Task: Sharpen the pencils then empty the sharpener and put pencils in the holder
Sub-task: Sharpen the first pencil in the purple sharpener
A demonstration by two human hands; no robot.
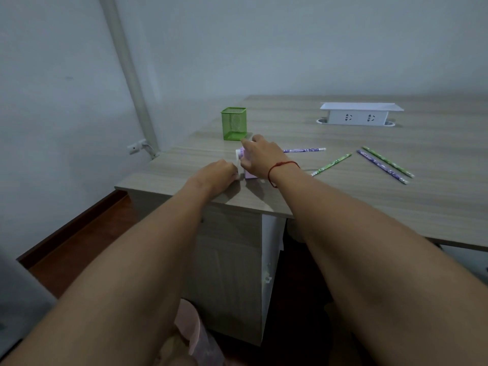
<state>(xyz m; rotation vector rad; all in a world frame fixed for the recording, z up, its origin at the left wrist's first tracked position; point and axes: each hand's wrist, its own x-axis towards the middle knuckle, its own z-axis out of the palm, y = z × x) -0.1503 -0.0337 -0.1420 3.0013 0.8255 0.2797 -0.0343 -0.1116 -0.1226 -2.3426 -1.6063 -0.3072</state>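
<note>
A small lilac and white sharpener stands near the desk's left corner, mostly hidden by my hands. My right hand lies over its top and grips it. My left hand pinches a small white part at the sharpener's left side. A purple pencil sticks out to the right from behind my right hand. A green pencil lies further right, and beyond it a purple pencil and a green pencil lie side by side. The green mesh holder stands just behind the sharpener.
A white power socket box sits at the back of the wooden desk. The desk's front edge runs under my forearms. A pink bin stands on the floor below, beside the desk's cabinet.
</note>
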